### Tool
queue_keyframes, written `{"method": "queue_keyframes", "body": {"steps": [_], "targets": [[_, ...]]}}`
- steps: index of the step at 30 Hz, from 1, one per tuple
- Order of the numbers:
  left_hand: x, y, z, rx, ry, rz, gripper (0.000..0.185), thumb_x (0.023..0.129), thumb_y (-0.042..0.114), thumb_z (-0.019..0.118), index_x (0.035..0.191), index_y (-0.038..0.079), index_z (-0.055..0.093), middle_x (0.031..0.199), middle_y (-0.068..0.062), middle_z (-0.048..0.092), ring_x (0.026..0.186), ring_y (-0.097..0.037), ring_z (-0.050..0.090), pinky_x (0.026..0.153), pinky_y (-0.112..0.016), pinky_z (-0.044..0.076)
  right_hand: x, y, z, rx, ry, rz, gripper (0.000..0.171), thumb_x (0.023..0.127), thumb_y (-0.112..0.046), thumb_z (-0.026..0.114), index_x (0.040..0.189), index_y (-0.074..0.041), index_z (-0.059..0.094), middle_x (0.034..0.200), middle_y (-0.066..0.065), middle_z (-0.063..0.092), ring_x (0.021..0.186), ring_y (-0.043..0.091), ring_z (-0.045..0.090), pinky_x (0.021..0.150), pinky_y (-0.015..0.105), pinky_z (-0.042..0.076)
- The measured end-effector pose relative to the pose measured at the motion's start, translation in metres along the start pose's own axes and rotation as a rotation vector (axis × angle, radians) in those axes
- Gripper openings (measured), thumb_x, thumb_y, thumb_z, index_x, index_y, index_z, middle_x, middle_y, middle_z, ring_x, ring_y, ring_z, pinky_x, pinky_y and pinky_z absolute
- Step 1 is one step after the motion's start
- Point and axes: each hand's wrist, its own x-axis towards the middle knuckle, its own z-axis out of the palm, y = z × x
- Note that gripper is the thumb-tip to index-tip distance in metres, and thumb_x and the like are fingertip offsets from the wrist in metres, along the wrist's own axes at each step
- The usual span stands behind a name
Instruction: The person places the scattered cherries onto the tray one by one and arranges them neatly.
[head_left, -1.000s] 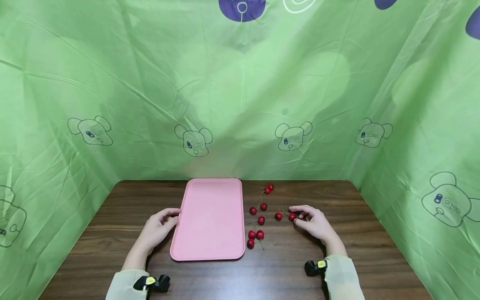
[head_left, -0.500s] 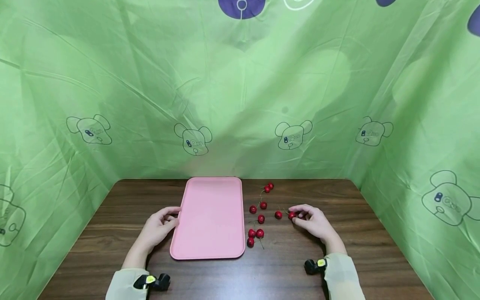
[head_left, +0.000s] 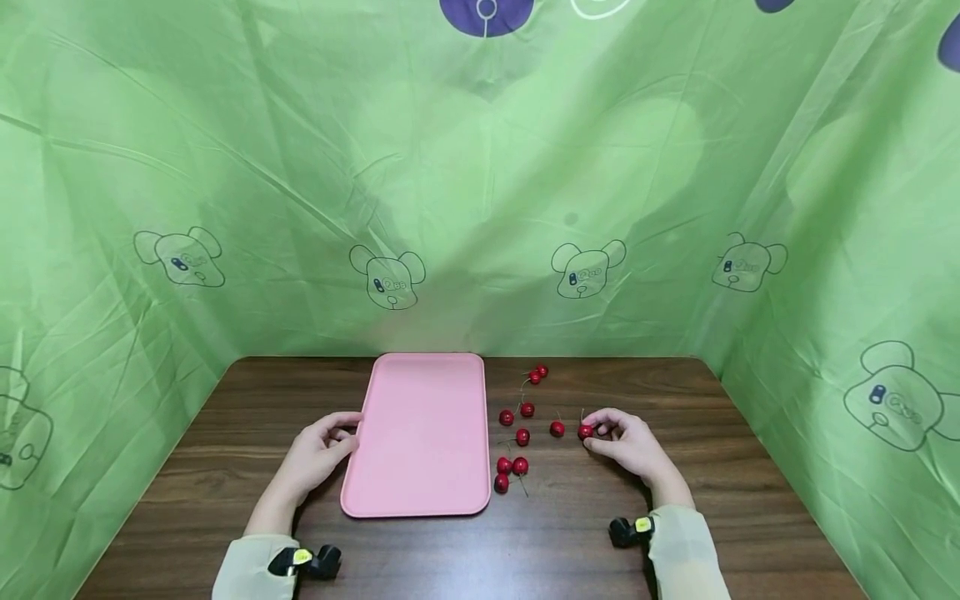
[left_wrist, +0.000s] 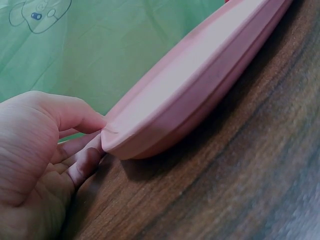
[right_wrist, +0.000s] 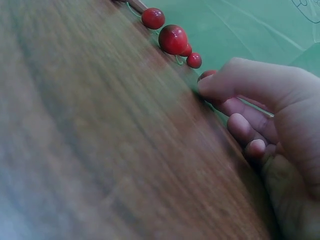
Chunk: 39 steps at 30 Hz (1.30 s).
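Observation:
A pink rectangular tray (head_left: 423, 433) lies flat on the table. My left hand (head_left: 318, 454) is at its left edge; in the left wrist view the thumb (left_wrist: 87, 117) and fingers of that hand pinch the tray's rim (left_wrist: 150, 132). On the right, my right hand (head_left: 630, 446) holds a red cherry (head_left: 585, 432) between thumb and fingers, low over the table or on it. In the right wrist view the thumb hides most of this cherry (right_wrist: 206, 74). Just left of it lies another cherry (head_left: 557, 429) with its stem pointing up.
Several more cherries, among them a near one (head_left: 502, 483) and a far one (head_left: 528, 410), lie scattered along the tray's right side. The brown wooden table (head_left: 570, 542) ends at a green cloth (head_left: 480, 208) behind and at the sides.
The cherry at my right hand has turned: its stem pointed left before and now stands upright by the fingertips. My left hand and the tray have stayed in place.

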Motion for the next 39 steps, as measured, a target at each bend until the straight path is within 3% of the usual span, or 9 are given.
{"method": "queue_keyframes", "body": {"steps": [13, 24, 28, 31, 39], "targets": [[-0.001, 0.003, -0.001, 0.007, 0.004, -0.009, 0.041, 0.101, 0.005, 0.074, 0.142, 0.006, 0.07, 0.11, -0.011, 0.075, 0.089, -0.016, 0.068, 0.076, -0.026, 0.056, 0.003, 0.001, 0.001, 0.043, 0.026, -0.016, 0.026, 0.09, -0.008, 0.09, 0.113, -0.006, 0.077, 0.105, 0.014, 0.076, 0.091, 0.015, 0.065, 0.077, 0.024, 0.051], [-0.002, 0.007, 0.004, -0.016, 0.006, 0.012, 0.048, 0.099, 0.002, 0.075, 0.146, 0.002, 0.066, 0.132, -0.018, 0.071, 0.092, -0.015, 0.066, 0.076, -0.024, 0.055, 0.002, -0.015, 0.001, 0.141, 0.095, 0.068, 0.035, 0.095, -0.015, 0.087, 0.124, 0.0, 0.074, 0.114, 0.016, 0.075, 0.094, 0.015, 0.066, 0.079, 0.026, 0.052], [-0.003, 0.007, 0.004, -0.015, -0.001, 0.015, 0.047, 0.099, 0.002, 0.075, 0.145, 0.0, 0.067, 0.133, -0.019, 0.07, 0.094, -0.016, 0.067, 0.078, -0.024, 0.057, 0.006, -0.032, 0.006, 0.153, 0.131, 0.085, 0.037, 0.096, -0.017, 0.087, 0.125, -0.001, 0.074, 0.112, 0.013, 0.075, 0.091, 0.012, 0.066, 0.073, 0.027, 0.053], [-0.003, 0.007, 0.006, -0.032, -0.004, 0.011, 0.047, 0.099, 0.0, 0.075, 0.144, -0.002, 0.067, 0.133, -0.02, 0.07, 0.096, -0.017, 0.068, 0.079, -0.024, 0.057, 0.011, -0.05, 0.015, 0.165, 0.152, 0.05, 0.035, 0.095, -0.015, 0.088, 0.124, 0.0, 0.074, 0.11, 0.013, 0.076, 0.09, 0.012, 0.069, 0.075, 0.026, 0.055], [-0.004, 0.008, 0.006, 0.007, 0.017, 0.019, 0.046, 0.098, 0.0, 0.075, 0.144, 0.0, 0.068, 0.131, -0.019, 0.071, 0.095, -0.017, 0.068, 0.079, -0.024, 0.056, 0.046, -0.115, 0.065, 0.19, 0.112, -0.084, 0.033, 0.093, -0.015, 0.09, 0.121, -0.005, 0.076, 0.112, 0.014, 0.077, 0.097, 0.023, 0.072, 0.085, 0.028, 0.057]]}}
